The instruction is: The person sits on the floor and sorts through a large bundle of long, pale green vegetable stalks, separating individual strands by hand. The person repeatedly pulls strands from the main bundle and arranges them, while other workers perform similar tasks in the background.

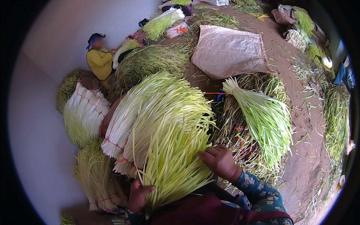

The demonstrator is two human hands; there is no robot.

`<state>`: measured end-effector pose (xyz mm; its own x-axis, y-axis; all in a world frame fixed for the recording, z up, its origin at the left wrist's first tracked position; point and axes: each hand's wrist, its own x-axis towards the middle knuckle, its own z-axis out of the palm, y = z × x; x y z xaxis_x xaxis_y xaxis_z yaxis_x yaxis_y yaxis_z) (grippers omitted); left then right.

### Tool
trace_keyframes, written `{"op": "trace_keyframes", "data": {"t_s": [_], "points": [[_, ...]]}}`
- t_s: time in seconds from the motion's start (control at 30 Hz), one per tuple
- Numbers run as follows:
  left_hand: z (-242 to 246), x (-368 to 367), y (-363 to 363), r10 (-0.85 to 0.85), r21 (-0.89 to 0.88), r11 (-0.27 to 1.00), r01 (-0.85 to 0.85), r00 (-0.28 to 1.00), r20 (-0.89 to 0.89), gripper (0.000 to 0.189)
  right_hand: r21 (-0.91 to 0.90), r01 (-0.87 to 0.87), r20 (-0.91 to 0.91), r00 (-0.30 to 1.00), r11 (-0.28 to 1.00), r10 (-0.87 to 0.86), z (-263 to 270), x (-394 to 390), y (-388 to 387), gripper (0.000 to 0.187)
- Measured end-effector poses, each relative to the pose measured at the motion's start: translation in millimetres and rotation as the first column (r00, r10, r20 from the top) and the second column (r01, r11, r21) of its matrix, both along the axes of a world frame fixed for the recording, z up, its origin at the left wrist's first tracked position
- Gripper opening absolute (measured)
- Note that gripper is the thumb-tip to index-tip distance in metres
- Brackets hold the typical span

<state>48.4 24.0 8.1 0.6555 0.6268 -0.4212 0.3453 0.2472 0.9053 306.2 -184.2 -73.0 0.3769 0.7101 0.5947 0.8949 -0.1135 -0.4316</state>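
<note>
A loose bunch of yellow-green leafy shoots (174,160), with long flat leaves, lies across my lap. My left hand (140,195) grips its lower left side, thumb over the leaves. At the right edge, the curled fingers of my right hand (219,161) hold leaf ends; the fingertips are partly hidden. Just beyond lie large bundles of white-stemmed shoots (157,112), their cut ends toward the left and tied with red string. To the right, a tied green bundle (261,118) rests on a heap of darker stalks (233,123), a red string running from its neck.
More tied bundles (87,112) stand at the left by the pale wall (36,118), with others (97,174) below them. A woven sack (230,52) lies beyond. Someone in a yellow top (99,62) sits handling shoots. Leaf scraps litter the earthen floor (306,126).
</note>
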Motion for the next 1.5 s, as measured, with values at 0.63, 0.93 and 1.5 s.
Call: {"op": "trace_keyframes", "data": {"t_s": [0.63,0.93,1.5], "points": [[4,1,-4,-0.034,-0.022,0.999,0.034,0.999,0.010,0.040,0.041,-0.053,0.090,0.995,0.998,0.049,20,12,28,0.031],[2,0,-8,-0.065,0.086,0.994,0.064,0.998,0.005,0.038,0.143,-0.108,0.158,0.984,0.984,0.085,18,6,4,0.047],[-9,-9,-23,-0.077,0.172,0.983,0.069,0.996,0.042,0.036,0.136,0.241,-0.684,0.725,0.961,-0.085,28,46,-7,0.011]]}}
